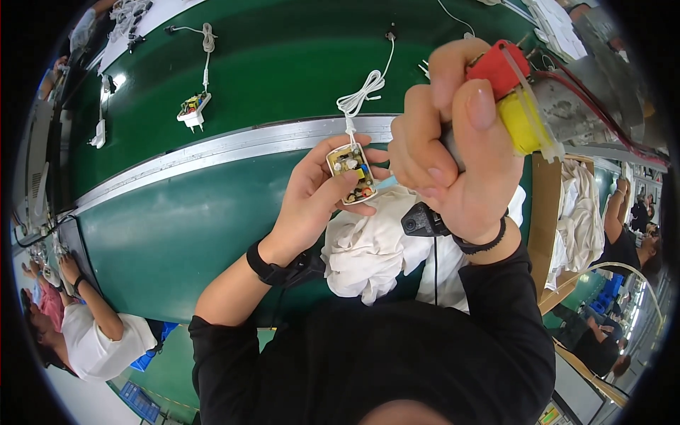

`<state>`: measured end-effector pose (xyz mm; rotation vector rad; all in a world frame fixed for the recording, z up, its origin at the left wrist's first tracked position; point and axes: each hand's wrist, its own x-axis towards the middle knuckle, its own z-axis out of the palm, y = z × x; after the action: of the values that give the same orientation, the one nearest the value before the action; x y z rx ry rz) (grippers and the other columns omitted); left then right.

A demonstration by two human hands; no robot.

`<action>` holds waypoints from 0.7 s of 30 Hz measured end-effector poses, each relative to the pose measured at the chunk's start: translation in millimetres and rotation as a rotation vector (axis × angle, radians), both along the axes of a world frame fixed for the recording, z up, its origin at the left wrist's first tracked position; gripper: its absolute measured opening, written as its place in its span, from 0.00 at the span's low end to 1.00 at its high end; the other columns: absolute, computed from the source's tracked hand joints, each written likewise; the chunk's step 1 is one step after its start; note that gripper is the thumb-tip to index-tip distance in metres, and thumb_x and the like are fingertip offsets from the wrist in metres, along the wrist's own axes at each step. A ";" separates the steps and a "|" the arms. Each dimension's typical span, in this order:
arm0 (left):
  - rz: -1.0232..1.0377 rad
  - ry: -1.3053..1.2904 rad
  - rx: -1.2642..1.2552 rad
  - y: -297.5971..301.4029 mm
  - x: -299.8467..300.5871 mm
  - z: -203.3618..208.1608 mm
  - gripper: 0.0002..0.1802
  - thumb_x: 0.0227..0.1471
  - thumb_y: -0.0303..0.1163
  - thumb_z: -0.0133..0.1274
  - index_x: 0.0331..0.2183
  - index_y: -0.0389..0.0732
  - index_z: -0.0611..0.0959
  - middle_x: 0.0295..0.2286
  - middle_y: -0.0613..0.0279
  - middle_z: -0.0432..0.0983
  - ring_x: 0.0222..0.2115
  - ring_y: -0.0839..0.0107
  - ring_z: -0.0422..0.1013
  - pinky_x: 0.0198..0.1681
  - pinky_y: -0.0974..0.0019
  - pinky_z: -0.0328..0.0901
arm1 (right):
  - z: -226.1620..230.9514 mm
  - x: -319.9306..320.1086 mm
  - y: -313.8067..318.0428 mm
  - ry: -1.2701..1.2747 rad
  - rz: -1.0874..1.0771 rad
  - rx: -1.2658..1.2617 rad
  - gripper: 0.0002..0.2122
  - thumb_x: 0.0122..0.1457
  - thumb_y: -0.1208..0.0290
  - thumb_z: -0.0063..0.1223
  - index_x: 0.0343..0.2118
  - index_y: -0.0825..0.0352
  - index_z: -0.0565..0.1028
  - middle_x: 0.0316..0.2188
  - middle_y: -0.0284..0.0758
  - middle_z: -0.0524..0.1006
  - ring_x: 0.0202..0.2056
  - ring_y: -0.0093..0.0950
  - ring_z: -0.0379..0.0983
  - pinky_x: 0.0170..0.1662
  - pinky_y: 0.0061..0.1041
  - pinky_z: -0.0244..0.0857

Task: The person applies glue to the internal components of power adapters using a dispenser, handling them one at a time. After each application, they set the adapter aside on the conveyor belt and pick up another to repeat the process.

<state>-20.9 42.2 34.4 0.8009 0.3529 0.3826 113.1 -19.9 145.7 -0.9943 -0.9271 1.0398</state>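
Observation:
Cradled in my left hand [301, 195] is a small white power adapter [360, 170] with its housing uncovered, so the circuit board and its components show. My left thumb presses on the board. From the adapter's far end a white cable [361, 98] runs away in a tied coil. Raised on the right, my right hand [460, 149] is closed around a handheld tool with a red block [499, 69], a yellow band [523, 124] and a grey metal body. A pale blue tip [387, 183] shows beside the adapter; its link to the tool is hidden behind my fingers.
A metal rail [234, 139] crosses the green bench. Beyond it lie another uncovered adapter [193, 110] and a white plug [99, 134]. White cloth [372, 258] is bunched below my hands. A cardboard box [544, 227] stands right; a co-worker [103, 343] sits left.

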 end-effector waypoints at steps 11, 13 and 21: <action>-0.048 -0.123 -0.173 -3.0 -0.2 0.3 0.22 0.57 0.27 0.37 0.53 0.36 0.60 0.48 0.54 0.64 0.47 0.67 0.66 0.45 0.58 0.69 | 7.9 -5.8 1.7 -0.082 -0.050 -0.081 0.17 0.62 0.50 0.34 0.36 0.62 0.58 0.09 0.27 0.56 0.08 0.15 0.48 0.12 0.16 0.44; -0.084 -0.158 -0.201 -3.5 -0.2 1.4 0.22 0.57 0.28 0.36 0.54 0.35 0.59 0.48 0.55 0.63 0.48 0.67 0.65 0.47 0.56 0.68 | 5.4 -2.1 4.7 -0.119 0.031 -0.004 0.17 0.62 0.50 0.35 0.35 0.62 0.58 0.09 0.27 0.56 0.08 0.15 0.48 0.12 0.16 0.44; -0.083 -0.169 -0.216 -2.9 -5.0 2.7 0.22 0.58 0.28 0.36 0.54 0.34 0.59 0.47 0.56 0.64 0.48 0.67 0.66 0.47 0.56 0.68 | -2.0 -3.2 2.6 -0.076 0.165 0.098 0.16 0.62 0.51 0.36 0.33 0.60 0.57 0.09 0.27 0.56 0.08 0.15 0.48 0.12 0.16 0.44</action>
<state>-25.9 39.3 37.1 0.5651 0.1980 0.3257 110.0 -17.4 143.6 -0.8923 -1.1273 1.0886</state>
